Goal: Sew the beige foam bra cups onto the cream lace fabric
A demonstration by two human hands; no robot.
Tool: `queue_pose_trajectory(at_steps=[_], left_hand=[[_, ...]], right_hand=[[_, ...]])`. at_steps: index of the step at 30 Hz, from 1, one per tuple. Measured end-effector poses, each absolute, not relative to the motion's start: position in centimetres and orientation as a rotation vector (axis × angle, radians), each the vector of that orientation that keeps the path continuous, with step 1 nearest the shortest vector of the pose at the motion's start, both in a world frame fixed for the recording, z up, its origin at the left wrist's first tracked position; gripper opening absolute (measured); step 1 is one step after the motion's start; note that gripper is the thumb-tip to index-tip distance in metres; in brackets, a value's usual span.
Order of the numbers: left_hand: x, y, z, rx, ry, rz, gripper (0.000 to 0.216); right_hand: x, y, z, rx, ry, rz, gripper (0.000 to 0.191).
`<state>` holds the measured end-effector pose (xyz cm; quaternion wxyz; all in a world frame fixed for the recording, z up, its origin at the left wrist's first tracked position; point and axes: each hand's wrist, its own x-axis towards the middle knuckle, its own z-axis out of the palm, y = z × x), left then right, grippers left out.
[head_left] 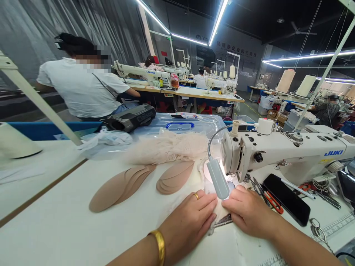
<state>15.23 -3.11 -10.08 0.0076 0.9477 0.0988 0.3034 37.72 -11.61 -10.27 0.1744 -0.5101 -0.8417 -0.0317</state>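
Cloth (219, 212), pale and thin, lies flat on the table (69, 229) right in front of the sewing machine (277, 155), under its little lamp (219, 177). The left hand (188, 218) presses down on the cloth with flat, spread fingers. The right hand (248, 208) presses on the other side, fingers bent a bit. Neither hand grips anything; they just hold the cloth down. It looks like the sewing step, with the cloth being fed toward the needle. The next move calls for both hands to slide the cloth along slowly and straight. Left of the machine sit tan pads (146, 181) and a pile of lace (169, 147). Right of it lie scissors (267, 197) and a phone (287, 199).
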Motion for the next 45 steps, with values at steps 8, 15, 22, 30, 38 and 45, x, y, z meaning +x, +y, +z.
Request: queue_pose_trajectory(at_steps=[8, 15, 22, 30, 38, 45], left_hand=[[15.6, -2.3, -10.9, 2.881, 0.268, 1.002, 0.026], [16.3, -0.6, -11.8, 2.839, 0.222, 0.942, 0.021], [17.2, 0.6, -12.3, 2.814, 0.171, 0.99, 0.019], [17.7, 0.4, -11.3, 2.802, 0.163, 1.009, 0.021], [17.8, 0.3, -10.5, 2.847, 0.182, 0.977, 0.025], [17.6, 0.0, -9.9, 2.931, 0.359, 0.863, 0.02]], right_hand=[[37.5, -11.3, -10.7, -1.528, -2.347, 0.013, 0.026], [37.8, -11.2, -11.0, -1.573, -2.304, -0.016, 0.019], [38.1, -11.0, -11.2, -1.572, -2.275, -0.175, 0.018], [38.1, -11.0, -11.2, -1.58, -2.263, -0.218, 0.017], [38.2, -10.9, -11.1, -1.608, -2.24, -0.195, 0.018], [38.2, -10.7, -11.2, -1.627, -2.219, -0.13, 0.021]])
